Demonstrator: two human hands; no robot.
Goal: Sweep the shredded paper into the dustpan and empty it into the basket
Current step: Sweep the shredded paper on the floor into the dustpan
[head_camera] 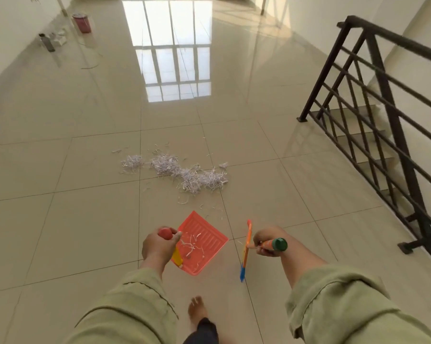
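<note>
Shredded paper [182, 171] in white tangled pile, strips in orange dustpan [210, 238]

Bare indoor landing: glossy floor tiles [85, 219] beside a stair railing [383, 100].

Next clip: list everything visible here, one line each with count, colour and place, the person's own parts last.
shredded paper: one scattered pile, white, on the floor ahead; a few strips in the dustpan
dustpan: one, coral-orange, low centre
broom: one, orange head, blue bristles, green handle cap, right of the dustpan
basket: one, pink, far left by the wall
bottle: one, dark, near the basket
stair railing: one, black, right side
floor: beige glossy tiles
left hand: grips the dustpan handle
right hand: grips the broom handle
bare foot: one, bottom centre
</note>
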